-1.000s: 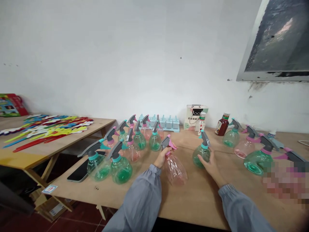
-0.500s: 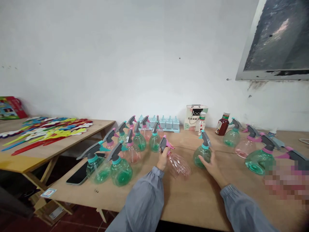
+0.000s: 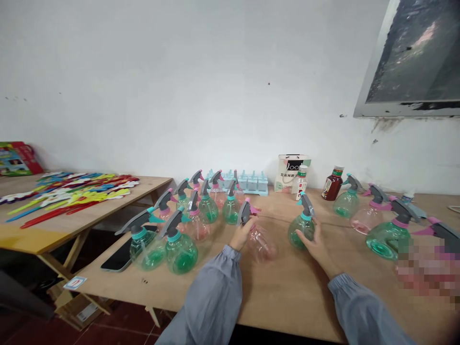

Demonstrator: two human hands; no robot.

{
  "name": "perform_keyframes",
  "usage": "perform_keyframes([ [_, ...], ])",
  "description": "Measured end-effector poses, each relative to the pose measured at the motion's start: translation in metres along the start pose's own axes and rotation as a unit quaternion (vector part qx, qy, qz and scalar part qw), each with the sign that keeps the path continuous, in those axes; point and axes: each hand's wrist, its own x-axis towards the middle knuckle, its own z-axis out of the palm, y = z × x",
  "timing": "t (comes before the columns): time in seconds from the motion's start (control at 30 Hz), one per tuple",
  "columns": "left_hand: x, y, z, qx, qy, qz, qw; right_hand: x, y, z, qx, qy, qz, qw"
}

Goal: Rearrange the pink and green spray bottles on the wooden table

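My left hand [image 3: 241,234] is closed round the neck of a pink clear spray bottle [image 3: 261,243] with a grey and pink trigger head, held tilted over the wooden table [image 3: 287,292]. My right hand [image 3: 315,243] rests with spread fingers against the side of a green spray bottle [image 3: 301,229] that stands upright with a grey and teal trigger head. Both arms wear grey sleeves.
Several green and pink spray bottles [image 3: 179,244] cluster at the left, more [image 3: 384,237] stand at the right. A black phone [image 3: 117,256] lies near the left edge. Blue moulds [image 3: 247,184], a white carton [image 3: 289,173] and a brown bottle [image 3: 332,183] line the wall. Coloured strips [image 3: 68,194] cover a side table.
My left hand has tipped the pink bottle and shifted it slightly back and left. My right hand stays against the green bottle.
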Motion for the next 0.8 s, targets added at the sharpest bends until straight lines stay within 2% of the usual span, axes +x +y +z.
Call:
perform_keyframes([
  [0.17,-0.001,0.021,-0.007,0.080,0.000,0.085,0.993,0.000,0.003,0.001,0.000,0.011,-0.011,1.000],
  [0.27,0.005,0.040,-0.023,0.165,-0.047,0.118,0.978,0.000,0.004,0.002,0.004,0.007,-0.004,1.000],
  [0.33,0.010,0.048,-0.035,0.211,-0.053,0.132,0.967,0.001,0.004,0.003,0.006,0.010,0.001,1.000],
  [0.47,0.020,0.045,-0.054,0.246,-0.015,0.137,0.960,0.000,0.002,0.003,0.010,0.007,0.005,1.000],
  [0.6,0.026,0.031,-0.057,0.244,0.061,0.150,0.956,-0.003,-0.001,0.001,0.026,-0.013,0.027,0.999],
  [0.73,0.025,0.026,-0.053,0.260,0.097,0.224,0.934,-0.006,-0.005,-0.001,0.036,-0.025,0.030,0.999],
  [0.8,0.022,0.025,-0.056,0.287,0.141,0.275,0.907,-0.007,-0.007,-0.002,0.043,-0.023,0.022,0.999],
])
